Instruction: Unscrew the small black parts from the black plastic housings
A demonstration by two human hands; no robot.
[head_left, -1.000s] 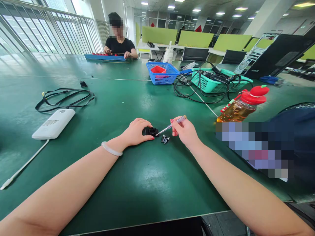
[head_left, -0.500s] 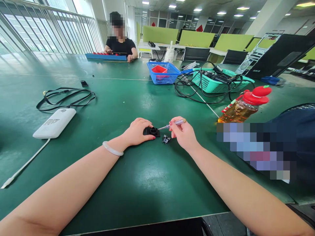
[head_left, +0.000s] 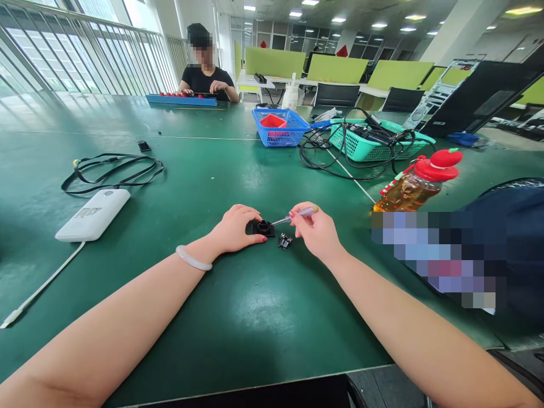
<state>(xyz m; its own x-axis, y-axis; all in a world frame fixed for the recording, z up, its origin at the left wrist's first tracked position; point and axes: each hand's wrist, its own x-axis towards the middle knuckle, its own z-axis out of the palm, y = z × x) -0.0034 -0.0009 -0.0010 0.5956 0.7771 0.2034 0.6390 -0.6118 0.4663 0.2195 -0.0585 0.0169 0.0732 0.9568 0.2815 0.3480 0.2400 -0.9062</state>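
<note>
My left hand (head_left: 237, 228) grips a small black plastic part (head_left: 264, 228) with a round raised ring, holding it down on the green table (head_left: 238, 328). Thumb and fingers close on its left side. In my right hand (head_left: 314, 229) is a screwdriver (head_left: 302, 212) with a pale, see-through handle. Its thin metal shaft points left, and the tip meets the right side of the black part's ring. Several small black and silver pieces (head_left: 284, 241) lie on the table just below the screwdriver, between my two hands.
To the left lie a white power bank (head_left: 94, 215) and a looped black cord (head_left: 91, 188). Further back stand a blue basket (head_left: 280, 139) and a teal basket (head_left: 361, 150) with cables. A red-capped bottle (head_left: 406, 190) is at right. Another person (head_left: 208, 79) sits across the table.
The view has shifted very slightly. Both hands keep their hold, and the screwdriver tip stays at the black part. Across the table, the other person's hand has lifted toward the blue tray.
</note>
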